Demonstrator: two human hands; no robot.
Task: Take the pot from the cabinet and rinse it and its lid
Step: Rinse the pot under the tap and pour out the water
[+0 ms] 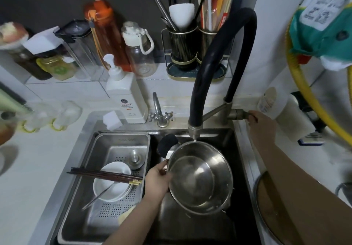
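A steel pot is tilted over the dark sink basin, its open mouth facing me, right under the nozzle of the black hose faucet. My left hand grips the pot at its left rim by the handle. My right hand rests on the faucet's lever at the right of the sink. A round lid with a metal rim lies on the counter at the lower right, partly hidden by my right forearm.
A steel drain tray in the left half of the sink holds a white bowl, chopsticks and a metal plug. A soap bottle, a sponge, a small tap, drink bottles and a utensil holder stand behind. A yellow hose hangs at the right.
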